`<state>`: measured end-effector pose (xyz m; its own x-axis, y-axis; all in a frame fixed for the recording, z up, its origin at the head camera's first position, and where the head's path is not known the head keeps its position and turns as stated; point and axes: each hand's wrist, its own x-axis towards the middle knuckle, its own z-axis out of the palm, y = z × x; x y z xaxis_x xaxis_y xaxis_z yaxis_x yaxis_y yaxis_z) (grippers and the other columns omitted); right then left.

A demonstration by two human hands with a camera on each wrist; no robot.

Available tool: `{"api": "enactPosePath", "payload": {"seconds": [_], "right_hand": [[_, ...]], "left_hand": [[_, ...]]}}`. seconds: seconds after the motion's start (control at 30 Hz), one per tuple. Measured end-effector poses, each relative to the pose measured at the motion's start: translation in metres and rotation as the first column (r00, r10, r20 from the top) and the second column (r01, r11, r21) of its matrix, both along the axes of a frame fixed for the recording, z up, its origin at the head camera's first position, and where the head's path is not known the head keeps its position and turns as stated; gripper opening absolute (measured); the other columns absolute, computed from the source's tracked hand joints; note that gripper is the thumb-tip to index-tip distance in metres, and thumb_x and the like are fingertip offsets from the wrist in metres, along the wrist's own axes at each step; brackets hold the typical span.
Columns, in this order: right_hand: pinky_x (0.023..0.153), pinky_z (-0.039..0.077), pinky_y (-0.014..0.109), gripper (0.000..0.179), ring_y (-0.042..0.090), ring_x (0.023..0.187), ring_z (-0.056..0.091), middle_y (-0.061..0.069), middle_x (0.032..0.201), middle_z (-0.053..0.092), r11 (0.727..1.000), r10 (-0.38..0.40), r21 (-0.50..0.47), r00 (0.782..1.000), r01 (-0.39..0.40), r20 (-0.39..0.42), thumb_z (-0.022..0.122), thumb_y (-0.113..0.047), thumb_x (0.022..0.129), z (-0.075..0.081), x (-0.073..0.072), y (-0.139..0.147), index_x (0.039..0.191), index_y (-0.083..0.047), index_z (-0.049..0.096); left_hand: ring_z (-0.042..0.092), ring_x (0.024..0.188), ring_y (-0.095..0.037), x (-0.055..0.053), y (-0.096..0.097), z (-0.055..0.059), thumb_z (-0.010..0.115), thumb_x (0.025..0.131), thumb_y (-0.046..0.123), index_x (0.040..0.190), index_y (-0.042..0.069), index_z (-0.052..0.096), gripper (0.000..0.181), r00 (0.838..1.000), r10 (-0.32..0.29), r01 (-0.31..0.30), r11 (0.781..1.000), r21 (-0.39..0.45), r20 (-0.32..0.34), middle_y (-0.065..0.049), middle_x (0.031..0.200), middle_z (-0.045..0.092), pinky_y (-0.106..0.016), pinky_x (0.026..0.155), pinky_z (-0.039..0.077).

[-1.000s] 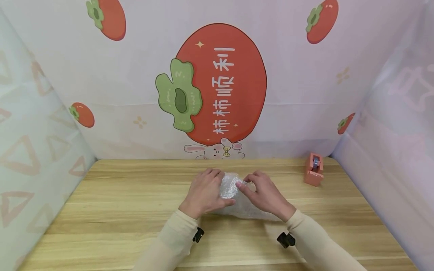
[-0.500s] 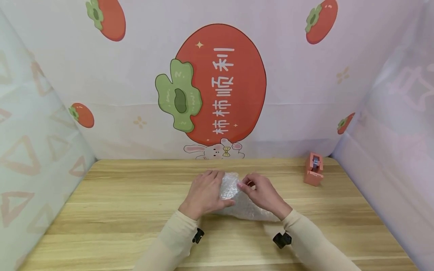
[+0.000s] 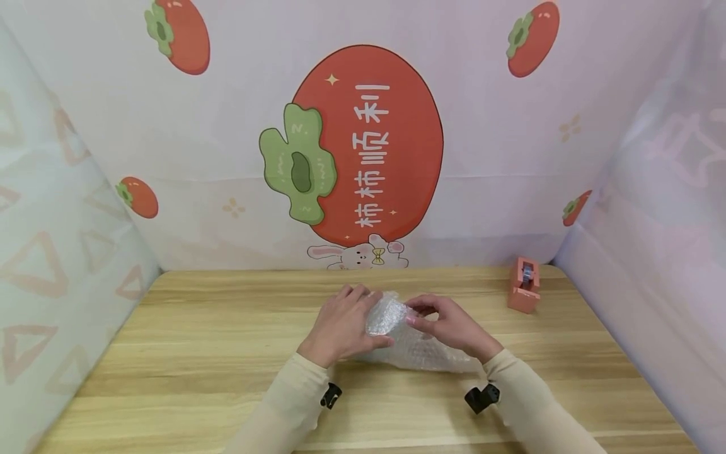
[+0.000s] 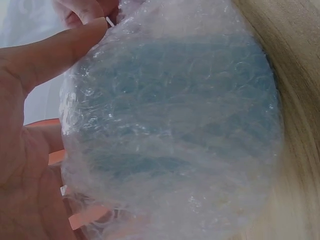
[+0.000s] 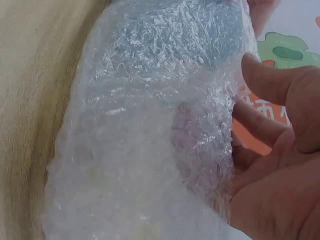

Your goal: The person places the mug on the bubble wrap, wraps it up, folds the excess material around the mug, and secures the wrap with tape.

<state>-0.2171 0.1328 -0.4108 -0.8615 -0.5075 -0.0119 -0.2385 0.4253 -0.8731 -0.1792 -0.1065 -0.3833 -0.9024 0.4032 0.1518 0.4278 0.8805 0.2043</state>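
Observation:
A bluish object wrapped in clear bubble wrap (image 4: 175, 105) rests on the table under both hands; the wrap hides what it is. My left hand (image 3: 343, 328) grips the left end of the bundle, thumb at the near side and fingers over the far side. In the head view, the loose bubble wrap (image 3: 425, 354) trails off to the right. My right hand (image 3: 454, 325) pinches the upper edge of the wrap between thumb and fingers. Through the film in the right wrist view, a blue part shows near the top and a purplish patch (image 5: 197, 145) lower down.
An orange tape dispenser (image 3: 524, 287) with a roll of tape stands at the table's back right. The wooden table (image 3: 215, 353) meets a printed cloth backdrop (image 3: 482, 208) behind, with cloth walls on both sides.
My right hand has shifted slightly right and toward me, and the loose wrap beneath it reaches a little farther right. My left hand keeps nearly the same place.

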Motion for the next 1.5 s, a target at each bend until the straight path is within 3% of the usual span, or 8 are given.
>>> {"api": "enactPosePath", "payload": {"seconds": [0.23, 0.5, 0.7, 0.83, 1.0, 1.1, 1.3, 1.5], "right_hand": [[0.077, 0.051, 0.035, 0.02, 0.021, 0.095, 0.059, 0.003, 0.096, 0.067, 0.994, -0.082, 0.069, 0.997, 0.083, -0.008, 0.073, -0.02, 0.095, 0.0, 0.002, -0.002, 0.083, -0.004, 0.07], [0.076, 0.052, 0.035, 0.008, 0.019, 0.089, 0.06, 0.002, 0.088, 0.066, 0.987, -0.101, 0.113, 0.99, 0.111, -0.094, 0.075, -0.008, 0.091, -0.006, 0.004, -0.01, 0.087, -0.005, 0.07], [0.072, 0.05, 0.033, 0.023, 0.017, 0.08, 0.055, 0.001, 0.087, 0.059, 0.954, -0.171, 0.211, 0.964, 0.214, -0.205, 0.081, -0.012, 0.087, -0.008, 0.01, -0.022, 0.1, -0.004, 0.064], [0.068, 0.048, 0.034, 0.021, 0.017, 0.078, 0.053, 0.001, 0.084, 0.058, 0.937, -0.137, 0.273, 0.949, 0.217, -0.285, 0.079, -0.018, 0.09, -0.009, 0.012, -0.022, 0.101, -0.005, 0.067], [0.083, 0.044, 0.043, 0.018, 0.024, 0.096, 0.051, 0.003, 0.094, 0.056, 0.928, -0.074, 0.318, 0.932, 0.194, -0.354, 0.074, -0.024, 0.094, -0.013, 0.012, -0.014, 0.102, -0.008, 0.072], [0.089, 0.047, 0.047, 0.02, 0.025, 0.1, 0.056, 0.004, 0.099, 0.061, 0.935, -0.047, 0.316, 0.942, 0.159, -0.333, 0.071, -0.026, 0.097, -0.015, 0.009, -0.011, 0.102, -0.007, 0.073], [0.076, 0.054, 0.038, 0.023, 0.015, 0.088, 0.062, 0.003, 0.098, 0.068, 0.952, -0.049, 0.287, 0.978, 0.107, -0.202, 0.066, -0.03, 0.1, -0.018, 0.005, -0.007, 0.106, -0.008, 0.068], [0.071, 0.051, 0.032, 0.02, 0.012, 0.081, 0.058, -0.001, 0.091, 0.066, 0.961, -0.027, 0.265, 0.979, 0.081, -0.202, 0.068, -0.027, 0.099, -0.02, 0.0, -0.005, 0.103, -0.007, 0.069]], "left_hand": [[0.05, 0.124, -0.034, 0.0, -0.001, -0.001, 0.077, 0.078, 0.063, 0.145, 0.017, 0.057, 0.084, 1.0, -0.006, 0.005, 1.0, 0.024, 0.017, -0.01, 0.137, 0.056, -0.053, 0.097, 0.049], [0.048, 0.124, -0.035, 0.002, -0.002, -0.002, 0.074, 0.081, 0.065, 0.146, 0.016, 0.056, 0.084, 1.0, -0.018, 0.017, 1.0, 0.022, 0.017, -0.01, 0.139, 0.054, -0.053, 0.098, 0.049], [0.048, 0.124, -0.035, 0.004, -0.003, -0.003, 0.072, 0.082, 0.066, 0.146, 0.015, 0.055, 0.084, 1.0, -0.02, 0.019, 1.0, 0.02, 0.012, -0.01, 0.14, 0.053, -0.054, 0.099, 0.048], [0.048, 0.125, -0.035, 0.003, -0.003, -0.004, 0.071, 0.082, 0.066, 0.147, 0.015, 0.055, 0.084, 1.0, -0.019, 0.019, 1.0, 0.012, 0.006, -0.01, 0.14, 0.053, -0.054, 0.099, 0.048], [0.048, 0.126, -0.035, 0.002, -0.004, -0.004, 0.071, 0.082, 0.067, 0.148, 0.016, 0.054, 0.085, 1.0, -0.016, 0.016, 1.0, 0.006, 0.009, -0.011, 0.141, 0.053, -0.054, 0.1, 0.048], [0.048, 0.125, -0.035, 0.002, -0.004, -0.005, 0.071, 0.082, 0.067, 0.148, 0.016, 0.054, 0.085, 1.0, -0.017, 0.017, 1.0, 0.012, 0.011, -0.011, 0.141, 0.053, -0.054, 0.1, 0.048], [0.048, 0.124, -0.034, 0.002, -0.004, -0.006, 0.072, 0.082, 0.066, 0.147, 0.015, 0.054, 0.084, 1.0, -0.025, 0.025, 0.999, 0.022, 0.008, -0.011, 0.14, 0.053, -0.054, 0.099, 0.049], [0.048, 0.124, -0.034, 0.002, -0.004, -0.005, 0.072, 0.082, 0.066, 0.148, 0.015, 0.054, 0.085, 1.0, -0.026, 0.025, 0.999, 0.024, 0.01, -0.01, 0.14, 0.053, -0.053, 0.099, 0.048]]}}
